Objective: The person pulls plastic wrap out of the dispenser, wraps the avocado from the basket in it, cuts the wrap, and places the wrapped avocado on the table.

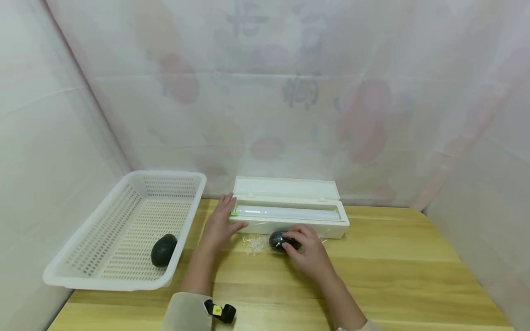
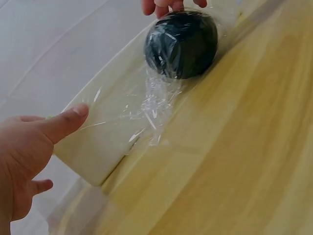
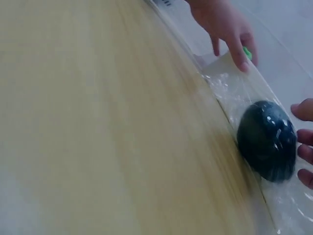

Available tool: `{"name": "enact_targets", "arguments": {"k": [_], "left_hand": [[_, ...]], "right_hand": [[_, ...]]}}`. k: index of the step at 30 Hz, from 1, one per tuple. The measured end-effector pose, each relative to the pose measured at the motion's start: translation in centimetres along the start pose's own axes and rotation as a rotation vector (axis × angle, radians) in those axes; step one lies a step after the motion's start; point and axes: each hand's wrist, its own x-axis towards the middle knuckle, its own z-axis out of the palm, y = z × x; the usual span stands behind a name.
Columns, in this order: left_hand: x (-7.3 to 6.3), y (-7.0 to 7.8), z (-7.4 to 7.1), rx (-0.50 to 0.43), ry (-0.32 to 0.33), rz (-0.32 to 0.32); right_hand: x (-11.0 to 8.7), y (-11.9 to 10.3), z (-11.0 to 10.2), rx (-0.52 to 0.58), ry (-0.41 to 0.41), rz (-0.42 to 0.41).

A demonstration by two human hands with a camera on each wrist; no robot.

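A dark green, smooth oval fruit [image 1: 279, 241] with clear cling film [image 2: 159, 105] over it lies against the front of a white cling film box [image 1: 290, 226]. My right hand [image 1: 307, 253] holds the fruit from the right, thumb and fingertips on its side. In the right wrist view, those fingertips [image 3: 305, 152] touch the fruit's edge. The left hand [image 1: 219, 224] grips the left end of the box, its thumb on the front and fingers toward the back. Film stretches between the fruit and the box, crumpled left of the fruit.
A white plastic basket [image 1: 120, 287] stands at the left with another dark green fruit [image 1: 164, 250] inside. The box's lid [image 1: 285, 187] is raised, showing the film roll [image 1: 285, 213] and a green slider [image 1: 233, 213]. Pale curtains [image 1: 265, 115] surround the wooden table [image 1: 393, 276].
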Motion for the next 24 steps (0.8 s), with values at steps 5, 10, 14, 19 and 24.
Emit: {"name": "enact_targets", "arguments": {"k": [5,10,14,19,24], "left_hand": [[0.5,0.3,0.3,-0.014,-0.038,0.009],[0.9,1.1,0.6,-0.008,-0.046,0.029],[0.9,1.3,0.6,-0.007,-0.019,0.073],[0.9,1.4,0.7,-0.052,-0.014,0.066],[1.0,1.4,0.9,-0.105,-0.004,0.018]], "right_hand": [[1.7,-1.0,0.2,-0.036,0.022,-0.144],[5.2,-3.1,0.9,-0.134,-0.075,-0.235],[8.3,-4.3,2.8,-0.211,-0.210,-0.197],[10.7,-4.4,4.8,-0.302,-0.326,-0.110],[11.8,-4.3,6.2,-0.317,-0.324,-0.106]]}}
